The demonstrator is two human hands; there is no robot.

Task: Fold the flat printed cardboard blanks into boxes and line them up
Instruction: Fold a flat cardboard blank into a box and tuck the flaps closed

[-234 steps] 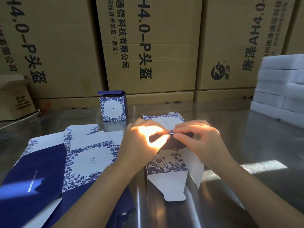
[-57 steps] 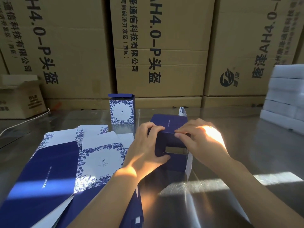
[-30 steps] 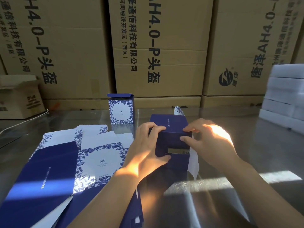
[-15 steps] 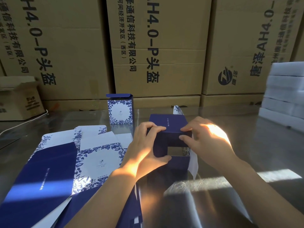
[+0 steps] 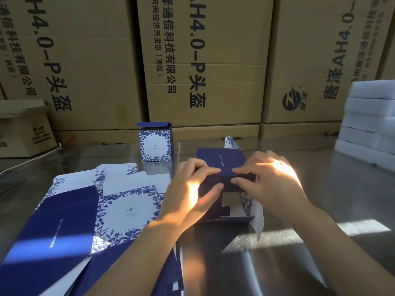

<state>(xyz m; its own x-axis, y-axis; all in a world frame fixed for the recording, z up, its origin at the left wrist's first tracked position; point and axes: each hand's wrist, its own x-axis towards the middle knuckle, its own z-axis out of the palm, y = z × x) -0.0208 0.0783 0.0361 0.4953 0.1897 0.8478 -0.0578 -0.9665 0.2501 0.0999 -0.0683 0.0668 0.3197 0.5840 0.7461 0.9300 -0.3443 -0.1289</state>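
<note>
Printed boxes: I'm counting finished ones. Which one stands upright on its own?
The floral-fronted box at the back, untouched. The other box lies on its side, gripped by the left hand and right hand, near end open.

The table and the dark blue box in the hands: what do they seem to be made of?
The table looks like stainless steel, brushed yet glossy: it shows blurred reflections and fine scratches. The box seems to be thin printed cardboard, matt blue outside, white inside: its flaps bend along sharp creases.
</note>
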